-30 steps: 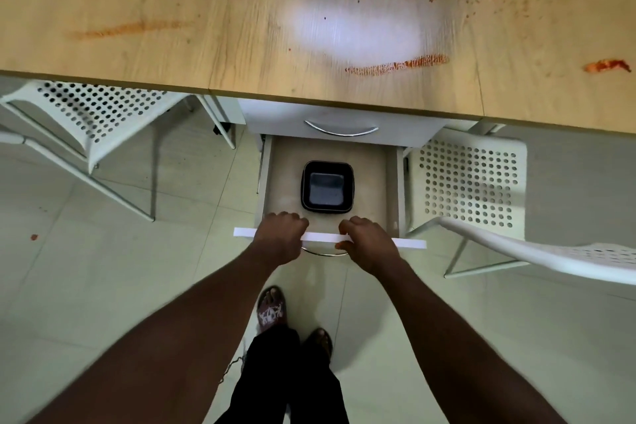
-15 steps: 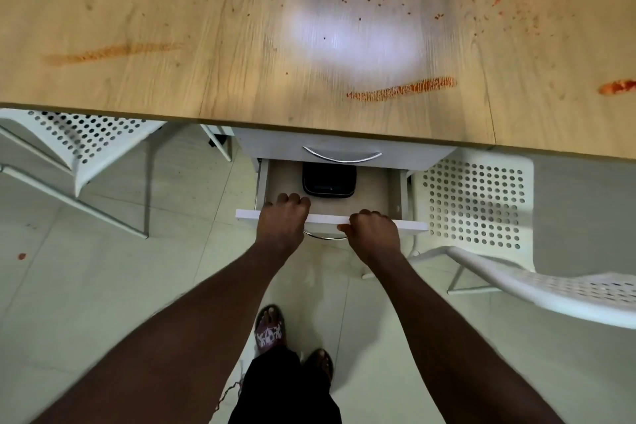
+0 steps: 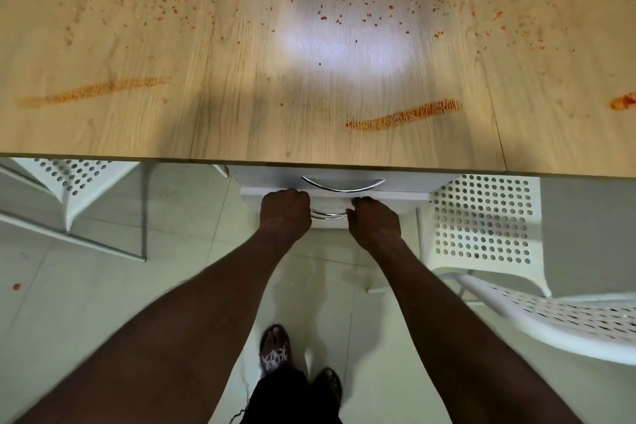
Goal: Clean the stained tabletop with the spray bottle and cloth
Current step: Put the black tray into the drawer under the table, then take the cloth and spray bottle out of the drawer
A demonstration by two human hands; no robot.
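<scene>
Left hand (image 3: 285, 213): fingers curled over the drawer front (image 3: 406, 197) top edge.
Right hand (image 3: 375, 222): curled likewise.
Advice: push evenly; free fingers before the gap closes.

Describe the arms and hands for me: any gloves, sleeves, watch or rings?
The left hand and right hand wear no gloves, and no watch, bracelet or ring shows. The left arm and right arm are bare down to the frame edge, with no sleeves in view.
</scene>
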